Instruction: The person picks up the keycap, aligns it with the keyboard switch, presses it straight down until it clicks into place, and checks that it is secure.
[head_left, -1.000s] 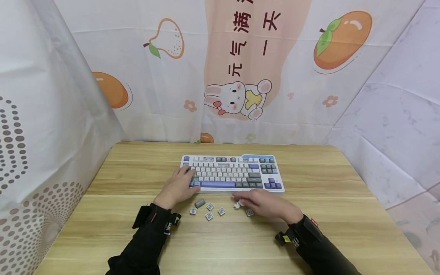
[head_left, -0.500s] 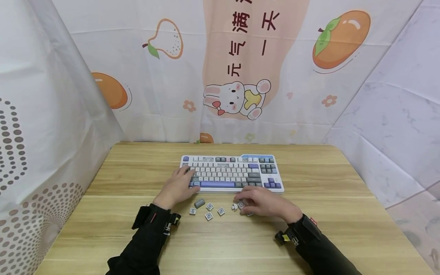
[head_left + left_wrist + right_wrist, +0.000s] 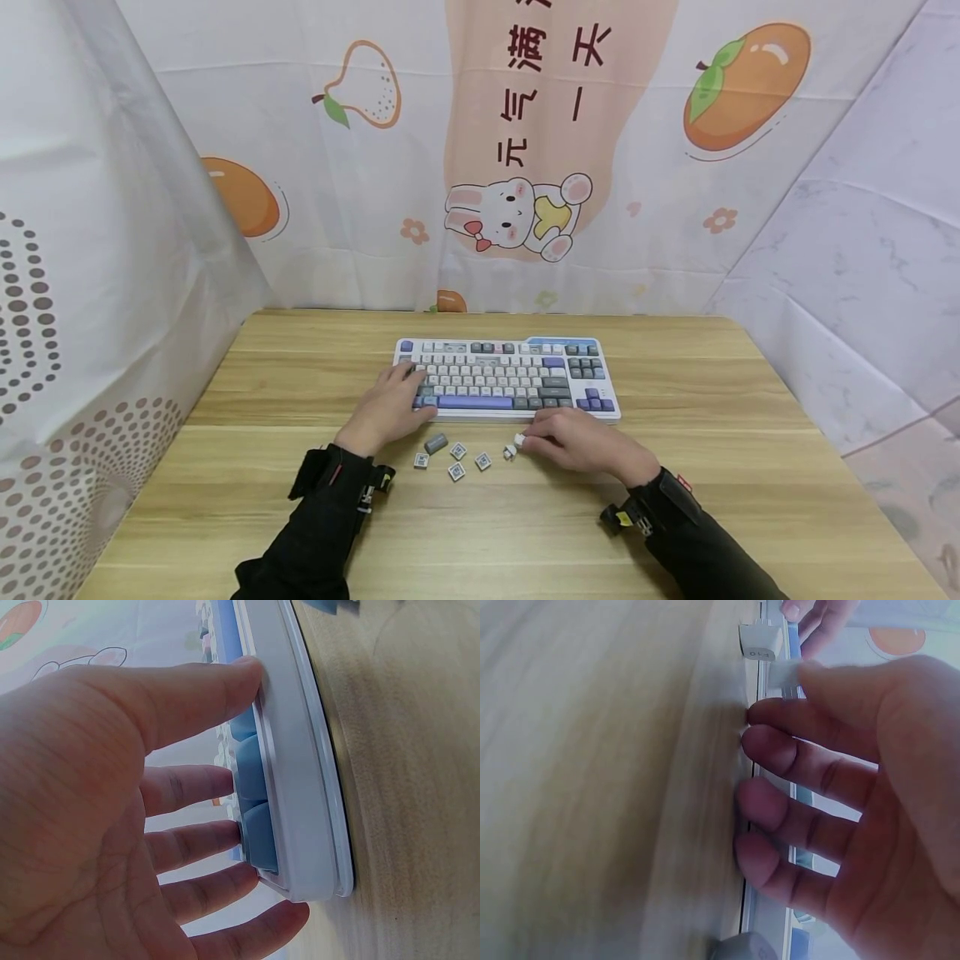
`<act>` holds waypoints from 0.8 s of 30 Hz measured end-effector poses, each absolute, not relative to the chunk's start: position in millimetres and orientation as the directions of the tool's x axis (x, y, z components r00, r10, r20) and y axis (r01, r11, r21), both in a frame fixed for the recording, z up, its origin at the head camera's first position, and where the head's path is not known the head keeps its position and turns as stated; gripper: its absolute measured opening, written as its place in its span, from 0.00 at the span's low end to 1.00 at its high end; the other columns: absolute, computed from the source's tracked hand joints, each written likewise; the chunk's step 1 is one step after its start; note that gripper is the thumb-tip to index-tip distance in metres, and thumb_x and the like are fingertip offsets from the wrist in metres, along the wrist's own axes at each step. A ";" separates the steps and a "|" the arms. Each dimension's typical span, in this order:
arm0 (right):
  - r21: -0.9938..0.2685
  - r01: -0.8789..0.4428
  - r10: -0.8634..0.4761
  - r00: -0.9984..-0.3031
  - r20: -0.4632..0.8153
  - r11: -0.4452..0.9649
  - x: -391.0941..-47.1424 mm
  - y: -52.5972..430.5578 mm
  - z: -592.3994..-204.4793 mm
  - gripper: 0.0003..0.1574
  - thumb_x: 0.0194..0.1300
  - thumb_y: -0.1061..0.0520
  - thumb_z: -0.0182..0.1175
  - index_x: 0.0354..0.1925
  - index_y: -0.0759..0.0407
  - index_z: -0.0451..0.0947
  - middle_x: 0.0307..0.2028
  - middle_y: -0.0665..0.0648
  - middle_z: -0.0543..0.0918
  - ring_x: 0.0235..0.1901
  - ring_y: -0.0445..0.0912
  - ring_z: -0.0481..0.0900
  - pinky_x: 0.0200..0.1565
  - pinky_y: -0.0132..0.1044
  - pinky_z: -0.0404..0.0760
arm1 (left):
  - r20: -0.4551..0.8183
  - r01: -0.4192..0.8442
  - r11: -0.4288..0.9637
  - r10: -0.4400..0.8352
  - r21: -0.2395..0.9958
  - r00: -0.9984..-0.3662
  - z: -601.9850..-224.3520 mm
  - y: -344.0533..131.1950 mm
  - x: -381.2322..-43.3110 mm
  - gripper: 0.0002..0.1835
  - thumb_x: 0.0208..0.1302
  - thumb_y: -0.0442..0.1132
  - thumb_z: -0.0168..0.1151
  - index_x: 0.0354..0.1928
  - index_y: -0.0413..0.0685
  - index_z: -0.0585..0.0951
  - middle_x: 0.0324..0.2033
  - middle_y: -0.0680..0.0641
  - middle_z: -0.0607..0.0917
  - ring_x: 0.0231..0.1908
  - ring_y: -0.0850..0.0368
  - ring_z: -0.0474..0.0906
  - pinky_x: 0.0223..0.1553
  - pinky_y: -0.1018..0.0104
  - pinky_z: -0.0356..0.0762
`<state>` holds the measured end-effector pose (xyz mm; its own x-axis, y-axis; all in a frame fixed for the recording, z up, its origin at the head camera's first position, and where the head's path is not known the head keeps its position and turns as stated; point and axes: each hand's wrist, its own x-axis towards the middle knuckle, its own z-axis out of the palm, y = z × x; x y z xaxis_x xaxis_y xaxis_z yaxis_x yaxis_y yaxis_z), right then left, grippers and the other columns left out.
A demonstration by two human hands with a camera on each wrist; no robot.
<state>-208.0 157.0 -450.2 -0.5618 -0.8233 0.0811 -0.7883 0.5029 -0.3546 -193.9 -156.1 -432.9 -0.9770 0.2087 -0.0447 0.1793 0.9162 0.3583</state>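
A white keyboard with grey and purple keys lies in the middle of the table. My left hand rests on its left end; in the left wrist view the thumb touches the front edge and the relaxed fingers reach along the left side. By the front edge, my right hand pinches a white keycap between thumb and index finger. Just left of it another small white keycap sits on the table; the right wrist view shows lettering on a keycap there.
In front of the keyboard lie a long grey keycap and several upturned white keycaps. A grey keycap shows at the bottom of the right wrist view. A printed curtain hangs behind the table.
My right hand has moved slightly right and now pinches a white keycap that lay under its fingers. A keycap beside the hand is now hidden. My left hand stays still.
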 end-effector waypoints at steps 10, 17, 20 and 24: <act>-0.367 -0.804 -0.839 -0.535 0.103 0.468 -206.5 155.9 -448.0 0.23 0.65 0.48 0.59 0.58 0.47 0.77 0.37 0.44 0.79 0.29 0.36 0.72 0.30 0.30 0.74 | -0.036 0.186 0.914 0.212 0.360 -0.977 -432.8 -156.8 -193.1 0.37 0.60 0.54 0.61 0.67 0.42 0.66 0.68 0.34 0.60 0.66 0.34 0.54 0.61 0.40 0.57; -0.394 -0.789 -0.836 -0.542 0.086 0.472 -206.7 154.4 -448.7 0.17 0.60 0.52 0.64 0.49 0.49 0.82 0.38 0.44 0.80 0.35 0.34 0.76 0.39 0.28 0.77 | -0.036 0.183 0.914 0.210 0.363 -0.977 -431.1 -155.9 -192.6 0.37 0.60 0.54 0.61 0.67 0.42 0.66 0.68 0.34 0.60 0.66 0.35 0.53 0.61 0.40 0.58; -0.377 -0.771 -0.813 -0.578 0.074 0.514 -207.8 154.0 -449.1 0.18 0.58 0.52 0.66 0.48 0.51 0.81 0.37 0.43 0.80 0.34 0.34 0.76 0.38 0.27 0.77 | -0.036 0.183 0.914 0.210 0.362 -0.977 -431.2 -156.0 -192.7 0.37 0.60 0.54 0.61 0.67 0.42 0.66 0.68 0.34 0.60 0.66 0.34 0.53 0.61 0.40 0.58; -0.360 -0.747 -0.783 -0.619 0.070 0.558 -208.8 154.5 -449.9 0.16 0.57 0.50 0.67 0.45 0.50 0.81 0.37 0.43 0.80 0.35 0.35 0.76 0.37 0.29 0.77 | -0.035 0.184 0.913 0.211 0.364 -0.977 -431.8 -156.4 -192.8 0.37 0.60 0.54 0.61 0.67 0.42 0.66 0.68 0.34 0.60 0.66 0.34 0.53 0.61 0.40 0.58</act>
<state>-208.8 154.5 -449.9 -0.6185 -0.7826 0.0702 -0.7473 0.5583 -0.3604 -192.8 -156.4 -431.8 -0.9768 0.2112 -0.0354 0.1843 0.9131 0.3637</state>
